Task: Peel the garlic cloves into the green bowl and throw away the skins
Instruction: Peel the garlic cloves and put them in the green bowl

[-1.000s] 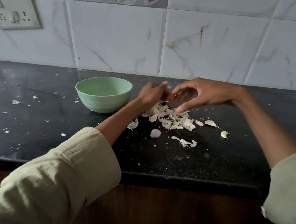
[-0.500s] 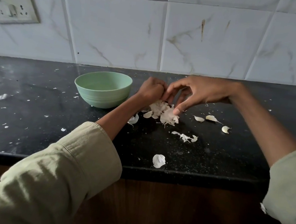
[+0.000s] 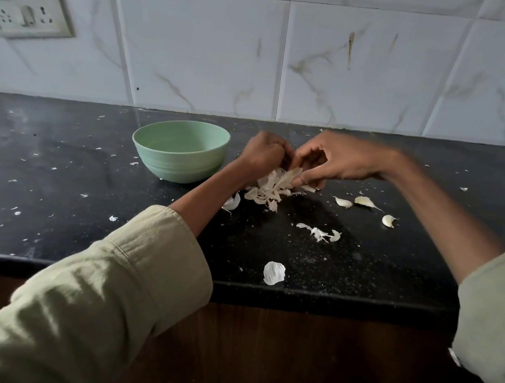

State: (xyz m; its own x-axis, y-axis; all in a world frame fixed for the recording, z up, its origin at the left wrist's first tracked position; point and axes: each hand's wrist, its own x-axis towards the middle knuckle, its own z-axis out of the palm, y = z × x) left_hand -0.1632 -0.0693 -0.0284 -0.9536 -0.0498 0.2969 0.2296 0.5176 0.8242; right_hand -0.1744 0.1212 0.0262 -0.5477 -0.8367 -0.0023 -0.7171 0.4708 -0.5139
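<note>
No writing is legible. Both hands meet over a heap of papery skins (image 3: 269, 190) on the black speckled counter (image 3: 331, 266), just right of the smooth green bowl (image 3: 178, 156). The left hand (image 3: 260, 157) is curled tight on skins; the right hand (image 3: 335, 163) pinches them. Three cloves (image 3: 365, 202) lie right of the heap.

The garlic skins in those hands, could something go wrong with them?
Maybe. Both hands, left hand and right hand, are gathering a loose bunch of garlic skins, so light flakes could slip out and scatter. One skin already lies near the counter edge and might fall off. The three garlic cloves nearby could get swept up with the skins.
</note>
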